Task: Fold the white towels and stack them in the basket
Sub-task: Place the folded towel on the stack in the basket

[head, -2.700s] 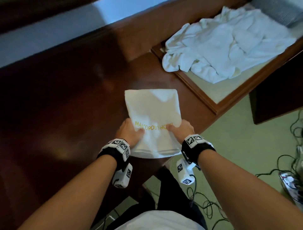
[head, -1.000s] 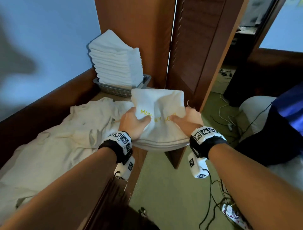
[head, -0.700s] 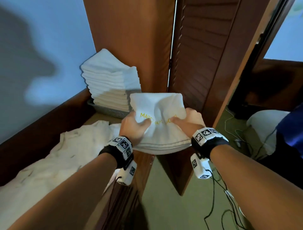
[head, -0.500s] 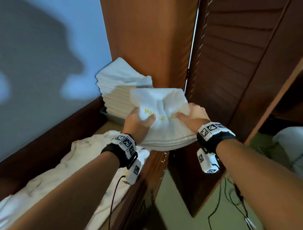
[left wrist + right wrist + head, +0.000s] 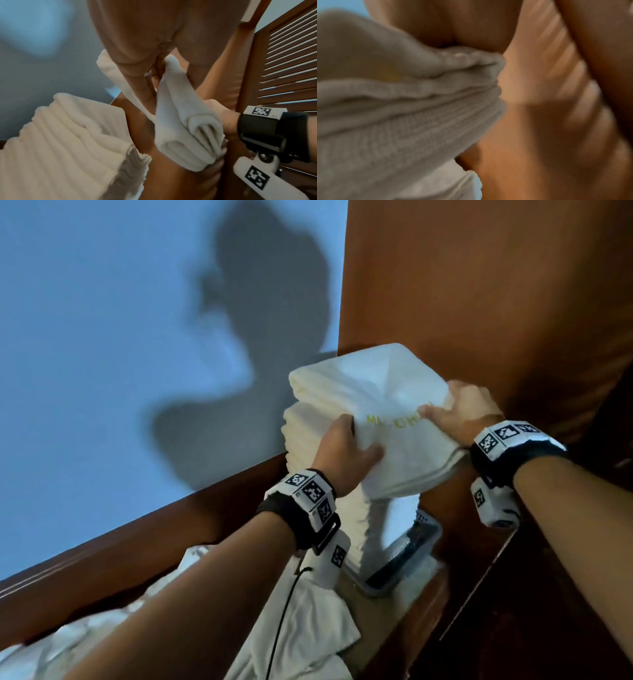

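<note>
The towel [image 5: 394, 422], folded thick and white with yellow lettering across its top, is held flat over the stack [image 5: 305, 440] in the basket [image 5: 404, 563]. Its long axis runs away toward the wooden panel [image 5: 479, 285], layered edge nearest. It is gripped at both near corners, left hand [image 5: 342, 453] and right hand [image 5: 459, 412] curled round it.

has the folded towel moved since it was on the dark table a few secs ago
Yes. The folded towel, held by left hand and right hand, is now raised over the towel stack in the basket.
</note>
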Available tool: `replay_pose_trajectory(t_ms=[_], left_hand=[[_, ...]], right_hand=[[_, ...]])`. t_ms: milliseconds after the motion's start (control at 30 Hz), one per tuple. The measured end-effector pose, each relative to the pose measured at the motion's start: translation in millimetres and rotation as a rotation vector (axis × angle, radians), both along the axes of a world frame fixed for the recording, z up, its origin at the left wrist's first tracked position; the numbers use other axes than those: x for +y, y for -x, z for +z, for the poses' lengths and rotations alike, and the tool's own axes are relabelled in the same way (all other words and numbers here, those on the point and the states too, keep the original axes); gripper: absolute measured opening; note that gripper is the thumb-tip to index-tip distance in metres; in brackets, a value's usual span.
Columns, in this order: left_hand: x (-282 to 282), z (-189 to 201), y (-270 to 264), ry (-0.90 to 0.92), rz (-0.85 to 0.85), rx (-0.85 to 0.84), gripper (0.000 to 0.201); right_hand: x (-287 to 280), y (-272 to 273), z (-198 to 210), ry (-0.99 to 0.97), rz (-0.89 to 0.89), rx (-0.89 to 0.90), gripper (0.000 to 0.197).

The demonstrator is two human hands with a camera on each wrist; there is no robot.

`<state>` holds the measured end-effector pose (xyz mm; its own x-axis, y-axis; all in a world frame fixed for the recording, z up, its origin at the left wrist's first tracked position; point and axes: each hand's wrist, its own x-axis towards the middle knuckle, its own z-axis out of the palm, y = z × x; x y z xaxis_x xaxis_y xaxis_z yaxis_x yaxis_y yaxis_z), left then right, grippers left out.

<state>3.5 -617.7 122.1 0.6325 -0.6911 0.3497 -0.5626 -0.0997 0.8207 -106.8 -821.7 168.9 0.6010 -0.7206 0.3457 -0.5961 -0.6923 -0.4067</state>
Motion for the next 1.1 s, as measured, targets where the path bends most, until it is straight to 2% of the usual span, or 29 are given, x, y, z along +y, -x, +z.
replay_pose_trajectory(t_ms=[133, 233, 300, 433, 500, 567, 633, 700, 767, 800, 867, 967, 1033, 1100], left_hand=[[-51.7, 7.3, -39.6, 0.037, 0.113, 0.046, 0.037], [-81.4, 3.8, -60.3, 0.116, 0.194, 0.132, 0.035], [-97.0, -13.7, -69.5, 0.087, 0.230, 0.237, 0.036], [-110.3, -65.7, -70.5, -0.006, 0.297, 0.538, 0.047], [-111.8, -76.0, -70.5, 0.061, 0.313, 0.640, 0.039], [-112.6, -79.0, -74.2, 0.111, 0.338, 0.685, 0.041], [-109.2, -77.3, -78.0, 0.050, 0.389, 0.579, 0.055], [-103.3, -73.7, -89.2, -0.055, 0.470, 0.297, 0.067], [-97.3, -60.9, -108.1, -0.018, 0.503, 0.020, 0.066], [-97.0, -52.2, -120.3, -0.022, 0.474, -0.110, 0.064], [-102.9, -36.9, -149.2, -0.191, 0.369, -0.338, 0.066], [-115.1, -27.3, -194.2, -0.611, 0.252, -0.531, 0.080], [-120.6, -32.5, -219.3, -0.824, 0.210, -0.511, 0.092], [-126.5, -48.1, -234.8, -0.899, 0.197, -0.451, 0.103]], right_hand=[[-57.7, -63.7, 12.0, 0.064, 0.096, -0.007, 0.042], [-89.6, -102.1, 6.5, 0.057, 0.135, -0.058, 0.038], [-108.7, -123.7, -12.6, -0.002, 0.182, -0.046, 0.037], [-138.7, -148.2, -75.8, -0.155, 0.238, 0.306, 0.037], [-146.1, -150.4, -92.8, -0.188, 0.218, 0.312, 0.032], [-152.2, -151.3, -96.7, -0.191, 0.210, 0.256, 0.035], [-153.4, -149.6, -95.0, -0.147, 0.201, 0.235, 0.052], [-145.9, -146.4, -90.7, 0.052, 0.178, 0.223, 0.062], [-125.8, -146.7, -85.5, 0.297, 0.232, 0.140, 0.055], [-113.7, -147.6, -81.7, 0.339, 0.293, 0.107, 0.052], [-92.9, -150.8, -77.5, 0.242, 0.371, 0.194, 0.061], [-85.0, -154.5, -84.7, -0.072, 0.351, 0.429, 0.098], [-88.5, -154.8, -95.6, -0.323, 0.354, 0.443, 0.118], [-91.0, -156.5, -109.1, -0.474, 0.367, 0.429, 0.125]])
